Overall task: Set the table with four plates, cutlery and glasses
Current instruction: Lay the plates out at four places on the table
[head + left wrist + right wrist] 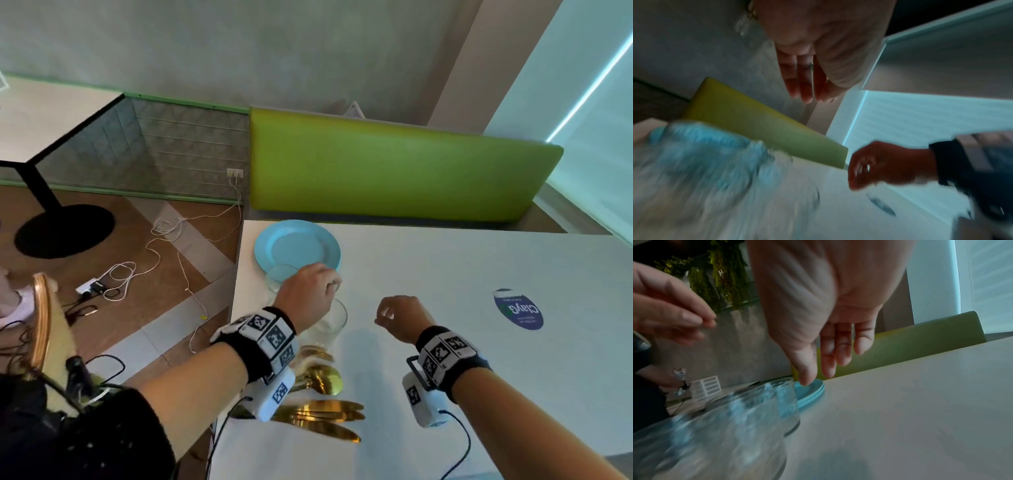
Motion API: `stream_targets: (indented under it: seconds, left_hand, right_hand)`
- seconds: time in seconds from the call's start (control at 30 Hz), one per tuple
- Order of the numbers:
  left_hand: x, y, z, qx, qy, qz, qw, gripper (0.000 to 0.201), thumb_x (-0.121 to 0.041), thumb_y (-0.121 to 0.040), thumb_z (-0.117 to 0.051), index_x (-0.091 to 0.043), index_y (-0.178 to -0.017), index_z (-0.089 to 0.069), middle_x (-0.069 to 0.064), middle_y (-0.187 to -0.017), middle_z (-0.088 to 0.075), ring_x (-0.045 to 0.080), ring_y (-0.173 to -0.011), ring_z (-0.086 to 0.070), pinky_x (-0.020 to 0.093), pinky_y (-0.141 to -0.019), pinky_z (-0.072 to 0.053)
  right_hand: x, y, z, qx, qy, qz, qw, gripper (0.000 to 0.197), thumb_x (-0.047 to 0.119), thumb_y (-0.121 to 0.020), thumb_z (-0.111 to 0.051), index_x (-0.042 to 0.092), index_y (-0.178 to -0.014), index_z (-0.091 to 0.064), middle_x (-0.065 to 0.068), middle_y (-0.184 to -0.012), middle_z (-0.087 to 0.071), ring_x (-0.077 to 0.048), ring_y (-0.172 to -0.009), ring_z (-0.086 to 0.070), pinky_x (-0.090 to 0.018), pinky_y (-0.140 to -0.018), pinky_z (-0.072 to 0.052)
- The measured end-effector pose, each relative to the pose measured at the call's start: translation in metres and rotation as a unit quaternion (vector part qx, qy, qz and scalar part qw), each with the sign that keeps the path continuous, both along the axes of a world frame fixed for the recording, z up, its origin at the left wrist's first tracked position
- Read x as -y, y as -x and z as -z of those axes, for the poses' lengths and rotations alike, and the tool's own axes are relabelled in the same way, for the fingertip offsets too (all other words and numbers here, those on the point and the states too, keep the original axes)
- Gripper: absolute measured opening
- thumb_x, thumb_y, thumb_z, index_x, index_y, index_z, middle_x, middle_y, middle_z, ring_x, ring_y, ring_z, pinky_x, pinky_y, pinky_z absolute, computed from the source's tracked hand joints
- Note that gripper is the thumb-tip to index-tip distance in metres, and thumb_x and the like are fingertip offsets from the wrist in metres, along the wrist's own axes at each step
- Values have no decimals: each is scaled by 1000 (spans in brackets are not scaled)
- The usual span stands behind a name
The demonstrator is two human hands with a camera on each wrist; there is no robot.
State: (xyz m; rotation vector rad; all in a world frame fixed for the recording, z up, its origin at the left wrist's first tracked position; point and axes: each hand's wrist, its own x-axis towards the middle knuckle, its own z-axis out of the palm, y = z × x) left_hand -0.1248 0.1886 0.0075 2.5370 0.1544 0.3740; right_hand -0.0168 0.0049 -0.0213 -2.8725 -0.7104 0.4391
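A stack of light-blue plates (297, 246) sits at the far left corner of the white table (462, 274). Just in front of it stands a clear glass (278, 274), and a second glass (330, 320) stands nearer me. My left hand (334, 286) hovers over these glasses; in the left wrist view its fingers (803, 81) hang straight and hold nothing, with the glass (715, 170) a blur below. My right hand (380, 317) floats to the right of the near glass, loosely curled and empty. Gold spoons (322, 377) and gold knives (325, 416) lie at the near left edge.
A green bench back (394, 171) runs behind the table. A round blue sticker (519, 310) marks the tabletop at the right. White cables (154, 246) lie on the wooden floor to the left, by another table (41, 116) and a gold-framed chair (42, 318).
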Motion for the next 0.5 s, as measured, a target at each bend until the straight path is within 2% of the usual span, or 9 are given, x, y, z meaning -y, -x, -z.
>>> stream_targets:
  seconds: [0.07,0.13,0.27,0.37,0.43,0.47,0.5]
  left_hand:
    - [-23,-28,-22,6,35,-28,999,24,-13,-92,-46,-14,-108,-65,5,-108,-65,23,-102,-59,31,-86,-45]
    - [-51,-55,-35,-36,62,-41,997,27,-13,-92,-48,-12,-115,-63,6,-110,-67,24,-100,-61,28,-85,-45]
    - [-111,-99,-34,-195,45,-82,976,35,-20,-92,-54,-11,-126,-56,8,-122,-64,24,-117,-57,23,-90,-43]
    - [-147,-116,-12,-292,-12,-120,949,40,-24,-93,-53,-13,-131,-52,6,-133,-56,22,-127,-49,23,-97,-39]
    - [-161,-123,4,-354,-32,-130,926,37,-24,-94,-51,-10,-129,-51,8,-135,-54,23,-128,-48,23,-98,-39]
    - [-168,-125,14,-376,-31,-133,917,30,-23,-95,-50,-10,-121,-54,9,-127,-58,24,-123,-51,20,-92,-42]
    - [-175,-127,23,-394,-22,-142,908,18,-20,-95,-49,-12,-108,-57,9,-112,-61,25,-117,-54,14,-79,-45]
  right_hand:
    - [-14,-30,-4,-21,-16,19,999,7,28,-86,-65,22,-87,-67,-3,-106,-70,-19,-101,-63,-26,-89,-50]
    - [-29,-59,-7,-37,-17,22,999,6,31,-86,-64,26,-84,-63,-2,-111,-69,-19,-104,-62,-25,-91,-47]
    - [-56,-106,-1,-80,-14,38,996,27,35,-87,-63,18,-107,-67,0,-121,-63,-18,-114,-57,-23,-93,-42]
    - [-75,-132,11,-125,-20,58,990,22,34,-86,-64,21,-104,-64,-3,-123,-63,-21,-112,-59,-26,-94,-45]
    - [-86,-143,22,-160,-34,71,984,16,30,-86,-65,21,-96,-56,-7,-121,-63,-23,-101,-61,-28,-84,-50]
    - [-92,-148,27,-176,-39,78,980,17,29,-86,-64,20,-97,-55,-9,-121,-63,-21,-92,-60,-26,-73,-50]
    - [-97,-150,33,-190,-45,84,977,20,28,-87,-64,17,-103,-56,-10,-119,-64,-20,-86,-58,-22,-62,-47]
